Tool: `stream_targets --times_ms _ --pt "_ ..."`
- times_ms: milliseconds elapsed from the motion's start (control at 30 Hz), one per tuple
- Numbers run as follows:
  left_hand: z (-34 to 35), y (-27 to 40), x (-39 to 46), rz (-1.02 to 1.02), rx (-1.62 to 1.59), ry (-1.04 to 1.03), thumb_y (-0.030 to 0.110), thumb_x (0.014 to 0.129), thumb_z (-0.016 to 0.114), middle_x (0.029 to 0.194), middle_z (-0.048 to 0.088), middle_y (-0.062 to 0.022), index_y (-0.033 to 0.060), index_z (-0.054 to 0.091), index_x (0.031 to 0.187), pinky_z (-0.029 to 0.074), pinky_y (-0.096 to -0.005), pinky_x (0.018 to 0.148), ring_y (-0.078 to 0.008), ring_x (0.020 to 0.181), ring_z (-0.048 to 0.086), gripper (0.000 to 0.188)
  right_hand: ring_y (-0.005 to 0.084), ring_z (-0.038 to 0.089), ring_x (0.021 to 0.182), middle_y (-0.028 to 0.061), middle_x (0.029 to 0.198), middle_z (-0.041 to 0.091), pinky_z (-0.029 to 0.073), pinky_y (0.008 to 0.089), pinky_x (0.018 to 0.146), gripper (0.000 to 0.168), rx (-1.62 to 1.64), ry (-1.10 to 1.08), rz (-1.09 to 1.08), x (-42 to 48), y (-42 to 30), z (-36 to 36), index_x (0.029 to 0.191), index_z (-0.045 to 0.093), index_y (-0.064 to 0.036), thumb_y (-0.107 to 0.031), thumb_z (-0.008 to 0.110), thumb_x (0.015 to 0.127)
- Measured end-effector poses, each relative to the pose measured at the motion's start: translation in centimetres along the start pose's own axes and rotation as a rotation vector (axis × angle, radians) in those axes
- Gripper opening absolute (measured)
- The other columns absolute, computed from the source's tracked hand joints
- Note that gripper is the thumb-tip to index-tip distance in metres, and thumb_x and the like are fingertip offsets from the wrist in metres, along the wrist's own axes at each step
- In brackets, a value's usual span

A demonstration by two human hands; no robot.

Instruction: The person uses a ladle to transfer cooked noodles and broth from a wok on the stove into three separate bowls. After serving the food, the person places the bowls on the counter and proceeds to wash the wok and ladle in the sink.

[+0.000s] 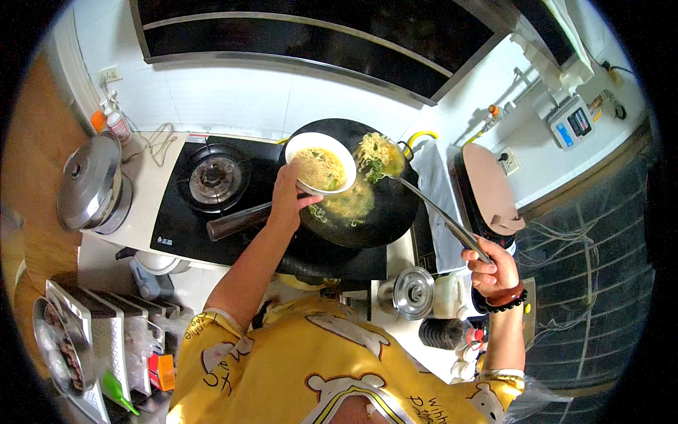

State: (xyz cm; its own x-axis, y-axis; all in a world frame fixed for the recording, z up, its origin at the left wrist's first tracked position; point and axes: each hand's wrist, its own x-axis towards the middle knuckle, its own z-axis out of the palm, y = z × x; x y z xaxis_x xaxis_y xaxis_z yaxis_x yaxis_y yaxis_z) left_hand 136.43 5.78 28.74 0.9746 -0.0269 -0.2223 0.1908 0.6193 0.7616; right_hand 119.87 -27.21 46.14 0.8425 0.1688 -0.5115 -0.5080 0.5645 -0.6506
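My left hand [292,196] holds a white bowl [347,183] from below and the near side, over the left part of a black wok [392,222]. Noodles in yellowish broth with bits of greens [320,167] fill much of the bowl. In my right hand [492,267] is the metal handle of a ladle [442,214]. Its head, just right of the bowl, is heaped with noodles and leafy greens [378,153]. More noodle soup [349,201] lies in the bottom of the wok. The wok's dark handle [238,222] points left, partly behind my left forearm.
An uncovered gas burner [214,175] is left of the wok, and a lidded metal pot [90,180] stands farther left. A range hood [318,47] overhangs the back. On the right are a pinkish electric cooker [490,185], a metal canister [414,293] and bottles [445,333].
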Motion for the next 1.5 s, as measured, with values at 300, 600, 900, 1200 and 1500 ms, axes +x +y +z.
stream_targets --times_ms 300,600,900,1200,1500 --pt "1.7 -1.3 1.0 -0.045 0.064 0.003 0.045 0.089 0.051 0.118 0.049 -0.0134 0.0051 0.038 0.126 0.056 -0.0383 0.071 -0.0243 0.102 0.056 0.056 -0.0024 0.033 0.041 0.0095 0.082 0.051 0.027 0.0114 0.028 0.038 -0.059 -0.001 -0.164 -4.9 -3.9 4.3 0.128 0.037 0.002 -0.019 0.040 0.096" --pt "2.3 -2.5 2.0 -0.052 0.107 0.002 0.048 0.089 0.049 0.120 0.049 -0.0135 0.0055 0.037 0.128 0.054 -0.0412 0.074 -0.0250 0.105 0.055 0.059 -0.0003 0.037 0.041 0.0102 0.080 0.046 0.028 0.0130 0.026 0.040 -0.080 -0.038 -0.256 -7.6 -3.9 7.8 0.129 0.031 0.007 -0.017 0.037 0.097" --pt "3.6 -2.9 1.7 -0.079 0.052 -0.096 0.053 0.089 0.047 0.123 0.046 -0.0170 0.0057 0.035 0.131 0.056 -0.0384 0.074 -0.0253 0.107 0.054 0.064 -0.0006 0.031 0.038 0.0090 0.076 0.051 0.025 0.0129 0.027 0.052 -0.259 -0.006 -0.088 -5.2 -1.6 6.9 0.133 0.032 0.004 -0.020 0.049 0.091" --pt "3.2 -3.2 1.1 -0.087 0.028 -0.125 0.055 0.089 0.045 0.122 0.052 -0.0145 0.0089 0.037 0.131 0.053 -0.0442 0.076 -0.0261 0.106 0.056 0.063 0.0029 0.036 0.044 0.0051 0.078 0.055 0.032 0.0166 0.039 0.047 -0.929 0.216 -0.220 -3.8 2.1 6.3 0.136 0.036 -0.001 -0.013 0.046 0.092" --pt "2.8 -2.0 0.5 -0.118 -0.021 -0.120 0.055 0.085 0.050 0.118 0.053 -0.0150 0.0057 0.039 0.131 0.055 -0.0407 0.071 -0.0256 0.103 0.057 0.069 0.0019 0.034 0.044 0.0016 0.076 0.054 0.027 0.0164 0.038 0.046 -0.885 0.316 -0.429 -4.6 2.9 4.9 0.136 0.038 -0.002 -0.014 0.046 0.093"
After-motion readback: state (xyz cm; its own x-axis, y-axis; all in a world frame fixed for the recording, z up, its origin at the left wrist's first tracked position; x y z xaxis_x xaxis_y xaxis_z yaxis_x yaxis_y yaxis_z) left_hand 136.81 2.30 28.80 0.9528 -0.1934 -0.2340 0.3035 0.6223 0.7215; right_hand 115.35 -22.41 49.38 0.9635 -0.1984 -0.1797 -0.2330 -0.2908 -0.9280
